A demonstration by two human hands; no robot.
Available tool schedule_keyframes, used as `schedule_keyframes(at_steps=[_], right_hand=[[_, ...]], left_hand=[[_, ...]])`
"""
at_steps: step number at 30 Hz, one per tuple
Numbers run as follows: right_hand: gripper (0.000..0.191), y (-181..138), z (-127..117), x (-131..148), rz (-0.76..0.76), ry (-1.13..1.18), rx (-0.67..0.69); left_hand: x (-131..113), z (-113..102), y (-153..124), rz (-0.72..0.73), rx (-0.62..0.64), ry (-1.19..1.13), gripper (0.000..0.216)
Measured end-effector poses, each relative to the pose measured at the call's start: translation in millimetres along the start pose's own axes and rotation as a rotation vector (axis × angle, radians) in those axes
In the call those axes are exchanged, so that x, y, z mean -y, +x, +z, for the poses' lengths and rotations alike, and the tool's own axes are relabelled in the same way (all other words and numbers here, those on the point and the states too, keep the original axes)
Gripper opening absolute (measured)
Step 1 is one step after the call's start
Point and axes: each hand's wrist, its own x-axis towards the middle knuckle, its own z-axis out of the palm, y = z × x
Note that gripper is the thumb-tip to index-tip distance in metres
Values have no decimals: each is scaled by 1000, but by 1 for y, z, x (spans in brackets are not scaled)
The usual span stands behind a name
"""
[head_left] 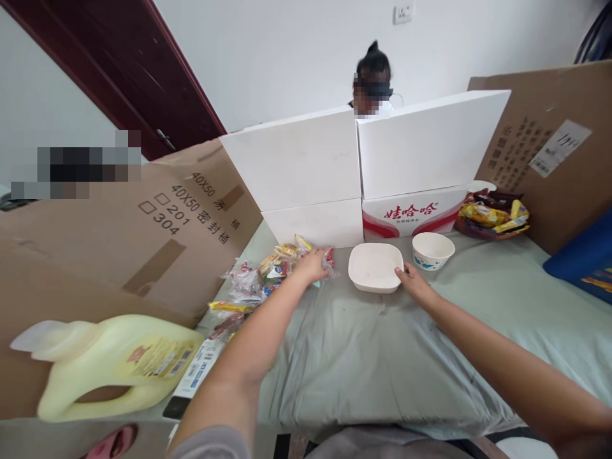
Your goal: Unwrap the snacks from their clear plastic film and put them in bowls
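My left hand (313, 264) reaches into a pile of small wrapped snacks (261, 274) on a grey-green cloth, its fingers closed over a packet at the pile's right end. Just right of it, my right hand (414, 280) touches the near right edge of an empty white square bowl (375, 266), fingers curled against the rim. A round white paper bowl (433, 250) stands just right of the square one.
White boxes (363, 166) form a wall behind the bowls, with a person's head above them. A dish of wrapped snacks (492, 217) sits at the right, brown cardboard sheets (143, 236) on both sides, a yellow jug (109, 363) lower left, a blue object (581, 261) far right.
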Motion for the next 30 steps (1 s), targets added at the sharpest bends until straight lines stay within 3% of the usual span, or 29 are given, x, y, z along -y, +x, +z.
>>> schedule_keyframes(at_steps=[4,7,9,13,17,21,27,30], right_hand=[[46,-34,-39,-22,-91,-128,93],[42,-58,-66,-45,-196,-260,112],[41,-70,-79,-57,-233,-318,100],[38,-91,-95,-74,-376,-467,64],[36,-108,-107,-89,-456,-608,102],[36,-120,-115,-97,-483,-670,127],[38,-139,-100,-78,-457,-661,174],[39,-145,-92,-65,-354,-557,90]], left_hand=[[41,-11,-25,13,39,-23,89],[59,-6,-44,76,19,-32,70],[63,0,-54,109,-19,-40,56],[65,4,-70,130,-167,-137,52],[62,1,-93,37,-325,-394,52],[31,8,-120,-60,-276,-740,41],[-55,58,-151,-60,-156,-1360,38],[-84,77,-160,-55,-86,-1412,37]])
